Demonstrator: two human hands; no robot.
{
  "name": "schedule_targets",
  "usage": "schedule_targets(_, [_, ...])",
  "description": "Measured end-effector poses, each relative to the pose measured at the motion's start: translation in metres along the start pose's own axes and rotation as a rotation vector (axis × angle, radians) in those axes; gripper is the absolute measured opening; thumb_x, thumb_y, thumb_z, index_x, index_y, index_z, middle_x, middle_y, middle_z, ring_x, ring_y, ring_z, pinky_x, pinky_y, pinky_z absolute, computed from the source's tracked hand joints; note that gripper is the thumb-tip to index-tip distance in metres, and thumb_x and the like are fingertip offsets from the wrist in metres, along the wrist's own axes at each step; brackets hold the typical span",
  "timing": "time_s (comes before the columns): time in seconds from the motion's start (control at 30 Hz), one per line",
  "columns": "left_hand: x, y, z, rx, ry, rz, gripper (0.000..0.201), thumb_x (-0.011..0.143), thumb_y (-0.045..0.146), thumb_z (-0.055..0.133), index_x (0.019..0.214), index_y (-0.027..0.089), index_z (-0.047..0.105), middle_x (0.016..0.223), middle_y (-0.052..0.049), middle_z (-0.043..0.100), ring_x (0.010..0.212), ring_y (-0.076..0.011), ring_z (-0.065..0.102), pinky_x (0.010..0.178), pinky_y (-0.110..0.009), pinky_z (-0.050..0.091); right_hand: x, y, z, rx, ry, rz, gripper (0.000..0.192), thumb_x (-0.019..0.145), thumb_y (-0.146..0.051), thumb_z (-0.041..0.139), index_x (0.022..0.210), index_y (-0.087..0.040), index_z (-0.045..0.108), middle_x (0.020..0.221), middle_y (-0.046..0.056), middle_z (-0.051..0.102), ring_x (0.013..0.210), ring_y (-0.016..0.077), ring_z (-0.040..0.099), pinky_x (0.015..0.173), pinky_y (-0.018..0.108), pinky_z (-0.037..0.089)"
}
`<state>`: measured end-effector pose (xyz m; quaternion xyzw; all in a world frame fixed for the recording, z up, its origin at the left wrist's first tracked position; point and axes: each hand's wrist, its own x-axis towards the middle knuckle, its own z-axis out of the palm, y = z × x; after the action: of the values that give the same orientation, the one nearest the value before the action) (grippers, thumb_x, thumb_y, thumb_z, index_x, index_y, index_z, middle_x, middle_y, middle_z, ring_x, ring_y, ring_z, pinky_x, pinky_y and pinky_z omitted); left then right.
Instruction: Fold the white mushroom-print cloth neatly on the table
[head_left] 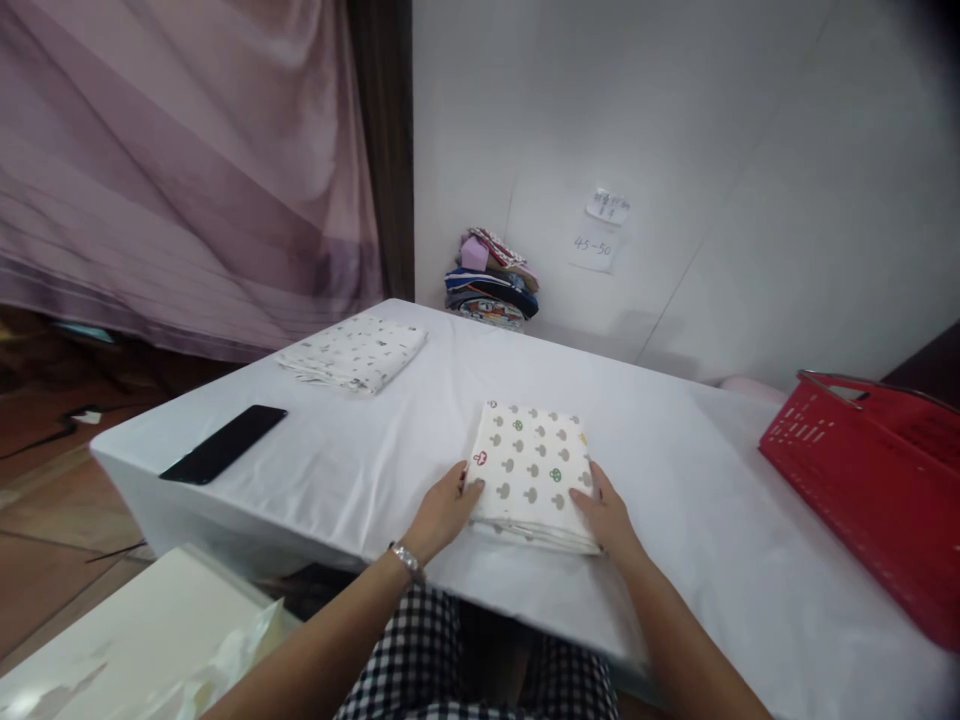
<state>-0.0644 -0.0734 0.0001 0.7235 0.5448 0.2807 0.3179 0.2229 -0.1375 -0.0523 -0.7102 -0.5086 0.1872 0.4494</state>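
Fingers of the left hand [444,510] and the right hand [606,517] lie flat and spread on the two near corners of the folded cloth [531,472], gripping nothing. It lies near the table [360,470] front edge. I judge the fold is being pressed; lifting needs fingers underneath. There is free room around; the red basket [870,480] stands right.

Both hands, left [442,512] and right [609,518], forward, palms down, fingers spread flat.

We see folded cloth [531,475] near surface [360,470] front edge; second folded cloth [352,352] at far left corner; phone [223,443] on left edge; basket [877,480] on right edge; clothes pile [491,280] behind far edge.
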Motion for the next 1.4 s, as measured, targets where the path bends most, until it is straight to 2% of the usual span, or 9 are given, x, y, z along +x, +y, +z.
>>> schedule_targets(0.1, [0.005, 0.005, 0.011, -0.017, 0.005, 0.023, 0.034, 0.084, 0.030, 0.049, 0.115, 0.018, 0.054, 0.106, -0.009, 0.067, 0.092, -0.0223, 0.063, 0.078, -0.035, 0.049, 0.008, -0.007, -0.002, 0.109, -0.075, 0.151, 0.071, 0.075, -0.036, 0.059, 0.140, -0.021, 0.036, 0.124, 0.007, 0.059, 0.106, 0.0236, 0.061, 0.085, 0.037, 0.053])
schedule_targets(0.23, [-0.006, 0.019, 0.032, -0.120, 0.030, 0.049, 0.033, 0.082, 0.028, 0.051, 0.113, 0.019, 0.053, 0.108, -0.010, 0.066, 0.094, -0.0223, 0.062, 0.076, -0.034, 0.048, 0.052, -0.016, -0.016, -0.012, -0.127, 0.045, 0.069, 0.072, -0.025, 0.059, 0.137, -0.020, 0.040, 0.130, 0.006, 0.055, 0.115, 0.0244, 0.054, 0.095, 0.039, 0.047])
schedule_targets(0.37, [-0.016, 0.035, 0.051, -0.284, -0.266, 0.062, 0.033, 0.079, 0.029, 0.053, 0.111, 0.022, 0.055, 0.102, -0.004, 0.068, 0.076, -0.0166, 0.063, 0.064, -0.028, 0.050, 0.107, -0.026, -0.029, -0.408, -0.134, -0.146, 0.059, 0.072, -0.018, 0.056, 0.130, -0.014, 0.049, 0.135, 0.012, 0.049, 0.125, 0.0276, 0.044, 0.105, 0.043, 0.035])
schedule_targets(0.43, [-0.014, 0.035, 0.052, -0.304, -0.343, 0.061, 0.030, 0.079, 0.030, 0.052, 0.108, 0.023, 0.059, 0.102, -0.002, 0.068, 0.071, -0.0144, 0.062, 0.063, -0.027, 0.050, 0.115, -0.037, -0.025, -0.491, -0.138, -0.201, 0.053, 0.072, -0.016, 0.056, 0.125, -0.013, 0.054, 0.136, 0.013, 0.048, 0.128, 0.0290, 0.040, 0.108, 0.044, 0.029])
schedule_targets(0.6, [0.026, 0.004, 0.031, -0.060, 0.075, -0.037, 0.032, 0.081, 0.028, 0.050, 0.111, 0.018, 0.059, 0.099, -0.006, 0.067, 0.085, -0.0185, 0.062, 0.082, -0.033, 0.048, 0.061, -0.070, 0.013, -0.538, -0.249, -0.400, 0.045, 0.088, -0.036, 0.045, 0.129, -0.020, 0.050, 0.137, 0.010, 0.047, 0.127, 0.0237, 0.042, 0.105, 0.042, 0.033])
schedule_targets(0.7, [0.063, -0.011, 0.019, 0.068, 0.214, 0.032, 0.041, 0.080, 0.023, 0.052, 0.121, 0.018, 0.052, 0.121, -0.009, 0.059, 0.109, -0.0216, 0.055, 0.093, -0.035, 0.043, 0.019, -0.075, 0.028, -0.585, -0.301, -0.466, 0.044, 0.091, -0.043, 0.039, 0.130, -0.024, 0.049, 0.138, 0.009, 0.046, 0.129, 0.0260, 0.039, 0.105, 0.049, 0.030])
schedule_targets(0.83, [0.100, -0.017, 0.019, 0.181, 0.193, 0.013, 0.050, 0.080, 0.025, 0.054, 0.128, 0.015, 0.047, 0.131, -0.013, 0.052, 0.124, -0.0262, 0.045, 0.105, -0.042, 0.031, -0.005, -0.066, 0.027, -0.660, -0.234, -0.508, 0.044, 0.093, -0.041, 0.037, 0.130, -0.020, 0.049, 0.140, 0.010, 0.044, 0.131, 0.0278, 0.036, 0.106, 0.051, 0.027])
schedule_targets(1.1, [0.123, -0.024, 0.030, 0.129, 0.145, 0.069, 0.046, 0.082, 0.024, 0.049, 0.128, 0.017, 0.049, 0.115, -0.008, 0.064, 0.105, -0.0208, 0.058, 0.106, -0.042, 0.028, -0.030, -0.046, 0.012, -0.652, -0.202, -0.788, 0.054, 0.088, -0.045, 0.048, 0.135, -0.018, 0.042, 0.141, 0.012, 0.042, 0.131, 0.0288, 0.035, 0.106, 0.051, 0.027])
schedule_targets(1.4, [0.136, -0.022, 0.026, 0.128, 0.133, 0.151, 0.038, 0.081, 0.018, 0.047, 0.116, 0.021, 0.060, 0.101, -0.004, 0.069, 0.100, -0.0206, 0.060, 0.100, -0.039, 0.037, -0.040, -0.058, 0.030, -0.728, -0.102, -0.691, 0.042, 0.087, -0.027, 0.048, 0.128, -0.016, 0.049, 0.135, 0.012, 0.048, 0.128, 0.0287, 0.040, 0.105, 0.051, 0.028])
